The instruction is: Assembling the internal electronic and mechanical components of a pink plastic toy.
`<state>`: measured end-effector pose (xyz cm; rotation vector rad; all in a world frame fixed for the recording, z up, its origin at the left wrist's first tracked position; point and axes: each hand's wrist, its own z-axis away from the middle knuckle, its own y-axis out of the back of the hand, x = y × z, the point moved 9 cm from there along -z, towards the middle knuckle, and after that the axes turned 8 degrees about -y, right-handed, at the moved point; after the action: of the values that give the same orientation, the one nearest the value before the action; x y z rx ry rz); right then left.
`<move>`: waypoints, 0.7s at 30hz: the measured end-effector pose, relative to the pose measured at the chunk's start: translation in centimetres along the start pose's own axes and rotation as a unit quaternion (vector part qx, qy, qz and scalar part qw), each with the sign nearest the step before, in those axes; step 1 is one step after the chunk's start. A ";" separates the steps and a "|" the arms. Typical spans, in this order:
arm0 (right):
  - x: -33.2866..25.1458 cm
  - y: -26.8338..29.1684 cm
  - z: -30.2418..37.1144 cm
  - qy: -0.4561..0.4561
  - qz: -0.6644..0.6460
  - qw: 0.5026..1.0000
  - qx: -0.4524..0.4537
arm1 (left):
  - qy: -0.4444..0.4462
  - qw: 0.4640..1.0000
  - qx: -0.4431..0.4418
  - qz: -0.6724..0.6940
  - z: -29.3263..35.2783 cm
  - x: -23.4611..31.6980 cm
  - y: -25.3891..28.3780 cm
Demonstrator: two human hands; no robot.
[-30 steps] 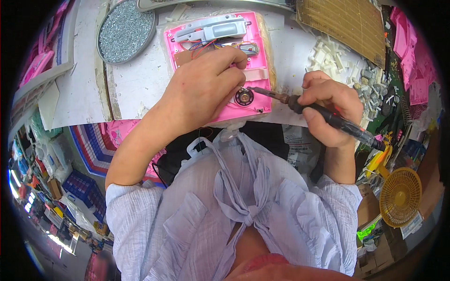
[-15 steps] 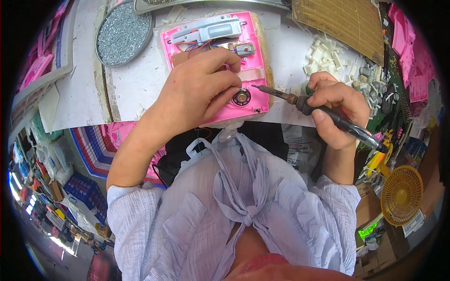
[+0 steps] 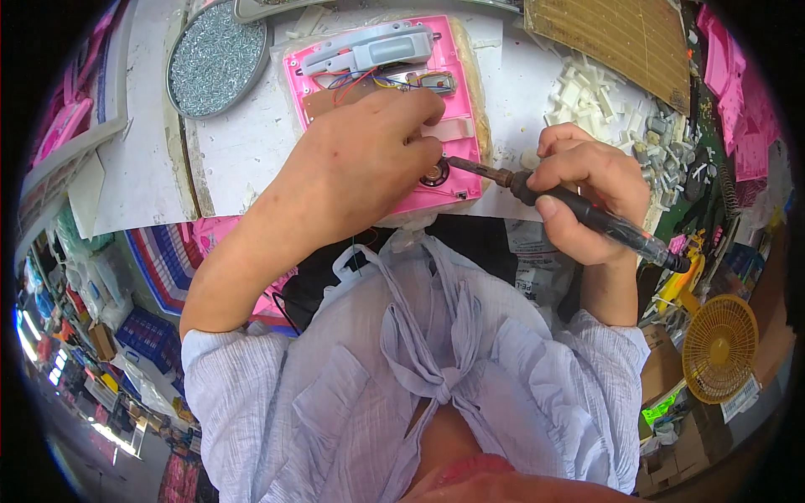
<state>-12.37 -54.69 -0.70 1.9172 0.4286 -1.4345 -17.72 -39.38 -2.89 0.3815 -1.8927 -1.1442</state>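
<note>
A pink plastic casing lies open on the table in front of me. Inside it are a grey-blue handle-shaped part, thin coloured wires, a brown board and a small round black speaker. My left hand reaches over the casing, its thumb and fingers pinched beside the speaker; whatever they hold is hidden. In my right hand is a soldering iron, held like a pen. Its tip points left, at the speaker's upper edge close to my left fingertips; I cannot tell whether it touches.
A round metal tray of small screws stands at the far left. White plastic pieces and grey parts are heaped right of the casing, below a cardboard sheet. A yellow fan is at the right, a basket below the table's left edge.
My right hand has moved left with the soldering iron, bringing its tip to the speaker's edge. My left hand has shifted slightly right, its fingers now covering part of the speaker.
</note>
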 end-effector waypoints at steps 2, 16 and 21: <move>0.0 -0.1 0.0 0.000 0.001 1.000 -0.002 | 0.003 1.000 -0.017 -0.009 -0.1 0.1 -0.1; -0.3 0.2 0.0 0.009 -0.005 1.000 0.001 | -0.001 1.000 0.021 0.013 0.0 -0.2 0.1; -0.4 0.4 0.2 0.007 -0.001 1.000 0.004 | 0.002 0.999 0.032 0.012 -0.1 -0.1 0.2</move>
<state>-12.40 -54.99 -0.20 1.9351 0.4306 -1.4270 -17.52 -39.21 -2.75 0.3950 -1.9298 -1.0673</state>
